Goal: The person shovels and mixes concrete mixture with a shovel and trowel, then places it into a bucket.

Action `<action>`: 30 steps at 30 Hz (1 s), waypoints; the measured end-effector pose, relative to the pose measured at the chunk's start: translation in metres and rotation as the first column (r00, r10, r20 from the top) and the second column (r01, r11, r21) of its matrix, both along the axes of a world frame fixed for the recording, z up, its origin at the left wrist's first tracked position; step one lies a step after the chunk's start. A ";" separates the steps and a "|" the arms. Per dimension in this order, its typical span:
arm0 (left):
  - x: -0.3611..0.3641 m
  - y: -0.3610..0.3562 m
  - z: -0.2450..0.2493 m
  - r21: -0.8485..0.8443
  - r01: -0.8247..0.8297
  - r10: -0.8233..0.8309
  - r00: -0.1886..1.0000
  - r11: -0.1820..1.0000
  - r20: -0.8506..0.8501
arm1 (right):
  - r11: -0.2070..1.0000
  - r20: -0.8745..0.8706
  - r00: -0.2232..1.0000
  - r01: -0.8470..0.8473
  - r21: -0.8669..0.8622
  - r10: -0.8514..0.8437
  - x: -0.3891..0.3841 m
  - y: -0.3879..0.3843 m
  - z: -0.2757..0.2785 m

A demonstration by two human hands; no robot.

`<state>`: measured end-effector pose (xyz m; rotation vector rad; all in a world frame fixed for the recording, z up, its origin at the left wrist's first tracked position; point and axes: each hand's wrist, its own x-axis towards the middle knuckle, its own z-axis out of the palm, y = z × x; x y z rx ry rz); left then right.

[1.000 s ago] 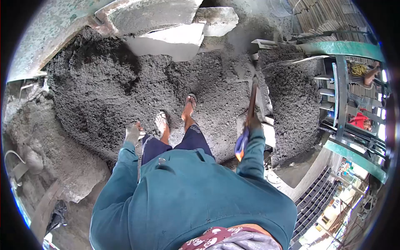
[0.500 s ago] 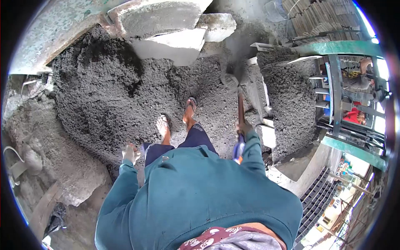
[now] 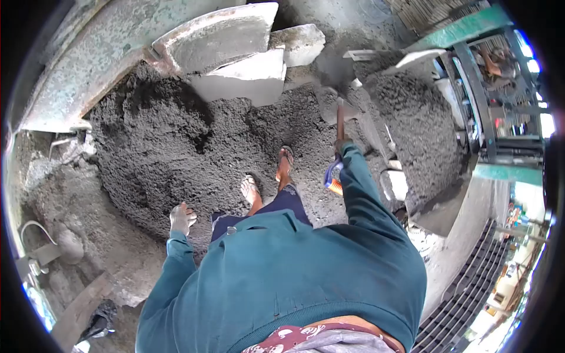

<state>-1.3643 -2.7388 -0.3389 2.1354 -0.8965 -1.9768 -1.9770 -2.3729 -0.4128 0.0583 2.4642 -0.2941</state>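
My right hand [image 3: 341, 146] is closed round the wooden handle of a shovel [image 3: 341, 120]. Its purple and orange grip end [image 3: 333, 176] sticks out behind the hand, beside my forearm. Ahead, the shovel's grey, dusty blade [image 3: 331, 106] lies low against the grey mix, near the edge of a trough-like strip on the right. My left hand [image 3: 183, 219] hangs free at my left side, fingers loosely spread, above a broad heap of damp grey mix [image 3: 159, 159].
My sandalled feet [image 3: 251, 187] stand on the mix. Pale slabs [image 3: 247, 76] lean ahead. On the right, more mix [image 3: 421, 129] lies beside a machine frame with a green beam [image 3: 509, 174]. A co-worker's arm [image 3: 491, 62] shows beyond the frame. Rubble [image 3: 76, 206] lies left.
My right hand has pushed forward with the shovel, and that arm is now more stretched out. My left hand stays free at my side. The view has turned slightly.
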 end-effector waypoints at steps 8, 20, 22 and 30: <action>0.011 0.010 -0.097 0.407 -0.157 0.208 0.974 0.900 -0.085 | 0.992 0.092 0.989 -0.121 0.021 0.119 0.226 0.073 0.172; -0.277 0.170 0.078 0.410 0.403 -0.198 0.867 0.818 -0.457 | 0.975 0.080 0.996 0.061 -0.215 -0.045 0.443 0.112 0.318; -0.280 0.191 0.050 0.363 0.419 -0.240 0.862 0.832 -0.445 | 0.985 -0.017 0.999 0.044 -0.169 -0.047 0.469 0.141 0.316; -0.197 0.267 0.072 0.424 0.531 -0.289 0.808 0.733 -0.513 | 0.758 -0.496 0.648 0.652 -0.032 -0.578 0.709 0.286 0.236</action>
